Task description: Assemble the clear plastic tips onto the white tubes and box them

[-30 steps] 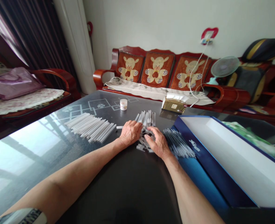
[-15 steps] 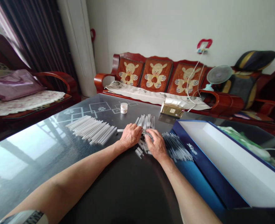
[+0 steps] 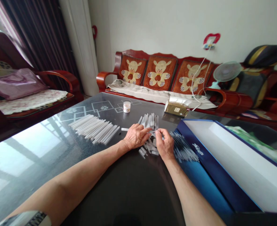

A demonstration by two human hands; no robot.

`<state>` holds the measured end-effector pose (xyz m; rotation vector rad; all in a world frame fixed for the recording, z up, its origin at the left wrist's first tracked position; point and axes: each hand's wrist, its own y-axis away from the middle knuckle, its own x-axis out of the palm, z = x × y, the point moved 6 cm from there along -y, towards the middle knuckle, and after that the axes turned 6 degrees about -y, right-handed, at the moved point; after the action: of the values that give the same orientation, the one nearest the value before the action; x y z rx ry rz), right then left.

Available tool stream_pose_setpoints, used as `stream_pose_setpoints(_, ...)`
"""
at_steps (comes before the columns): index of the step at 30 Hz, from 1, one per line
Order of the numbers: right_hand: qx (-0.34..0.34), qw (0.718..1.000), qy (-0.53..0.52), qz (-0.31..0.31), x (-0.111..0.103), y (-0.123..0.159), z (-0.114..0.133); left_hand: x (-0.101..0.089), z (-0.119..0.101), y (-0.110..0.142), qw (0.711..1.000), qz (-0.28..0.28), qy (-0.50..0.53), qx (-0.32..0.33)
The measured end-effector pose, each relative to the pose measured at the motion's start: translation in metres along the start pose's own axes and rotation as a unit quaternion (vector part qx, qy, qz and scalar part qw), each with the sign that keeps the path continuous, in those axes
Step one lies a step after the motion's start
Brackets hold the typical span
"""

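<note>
My left hand (image 3: 135, 136) lies at the left of a loose heap of short clear plastic tubes (image 3: 149, 125), its fingertips reaching into the heap. A single white tube (image 3: 124, 129) lies just beyond its fingers. My right hand (image 3: 165, 144) is raised at the heap's right side, its fingertips pinching a thin clear plastic tube (image 3: 153, 133). Left of the heap lies a tidy fanned row of longer white tubes (image 3: 93, 128). To the right, beside my right hand, lies a bundle of thin clear rods (image 3: 183, 147).
The dark glass-topped table (image 3: 129, 175) also holds a small white jar (image 3: 126, 106) and a gold foil packet (image 3: 176, 108). An open blue box with white lining (image 3: 234, 157) stands at the right. Behind are a red wooden sofa and a fan.
My right hand has risen from the heap and moved slightly right, now pinching a tube. My left hand has moved slightly right, and the view has shifted slightly.
</note>
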<state>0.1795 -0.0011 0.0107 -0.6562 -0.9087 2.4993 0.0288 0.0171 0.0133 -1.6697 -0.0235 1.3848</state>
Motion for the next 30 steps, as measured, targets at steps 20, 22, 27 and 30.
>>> stream_pose_setpoints(20, -0.097, 0.928, 0.313, 0.177, -0.018, -0.008, 0.016, -0.007, 0.005, 0.0, 0.999, -0.046, -0.018, 0.019)
stream_pose_setpoints(22, -0.039, 0.911, 0.385, 0.145, -0.042, -0.015, 0.002, -0.009, 0.005, -0.002, 0.998, -0.049, -0.016, 0.021)
stream_pose_setpoints(27, 0.036, 0.847, 0.506, 0.159, -0.071, -0.02, -0.027, -0.029, 0.006, -0.012, 0.997, -0.071, -0.009, 0.025)
stream_pose_setpoints(30, 0.051, 0.835, 0.524, 0.163, -0.074, -0.02, -0.034, -0.044, 0.012, -0.02, 0.997, -0.079, 0.025, 0.0)
